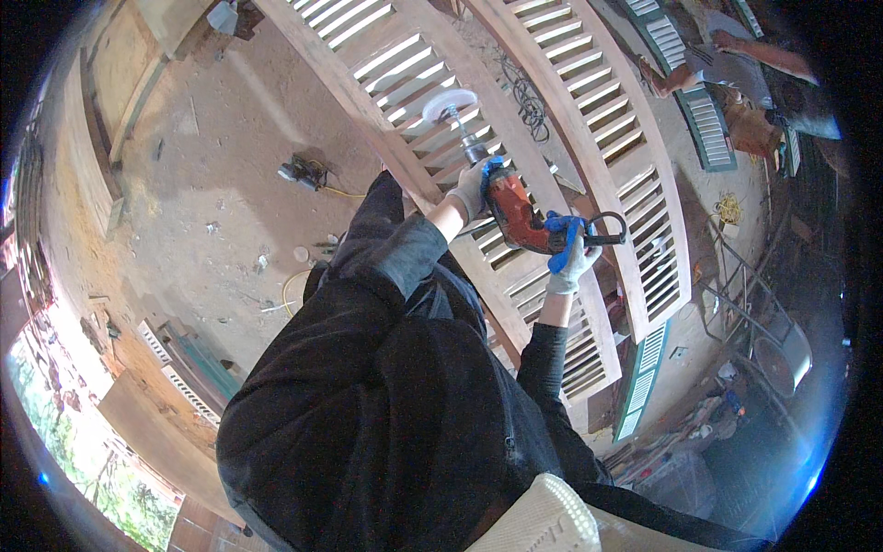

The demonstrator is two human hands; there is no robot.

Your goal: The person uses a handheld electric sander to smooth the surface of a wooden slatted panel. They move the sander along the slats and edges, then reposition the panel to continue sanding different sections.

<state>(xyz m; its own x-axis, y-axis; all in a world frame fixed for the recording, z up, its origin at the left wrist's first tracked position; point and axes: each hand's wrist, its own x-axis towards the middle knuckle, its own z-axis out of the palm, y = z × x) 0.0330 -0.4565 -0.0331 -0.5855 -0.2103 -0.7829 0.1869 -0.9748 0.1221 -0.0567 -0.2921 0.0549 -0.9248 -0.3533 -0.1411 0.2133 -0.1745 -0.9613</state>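
Both my hands wear pale gloves with blue on them and hold a red power drill (515, 210). My left hand (475, 187) is wrapped round the drill's front, near the chuck. My right hand (572, 250) grips the rear handle, where a black cord loops out. A round, pale disc (450, 103) on a shaft extends from the chuck, over the slats of a wooden louvered shutter (397, 138); whether it touches them I cannot tell. Beyond it stretches a second bare-wood louvered shutter (602, 175), curved by the lens.
A black-and-yellow tool (308, 172) with a yellow cord lies on the dusty floor at left. Dark cable (526, 106) is bunched beyond the nearer shutter. At upper right, a person's arm (773, 57) appears near green-framed shutters (706, 129). A metal-framed cart (782, 354) stands at right.
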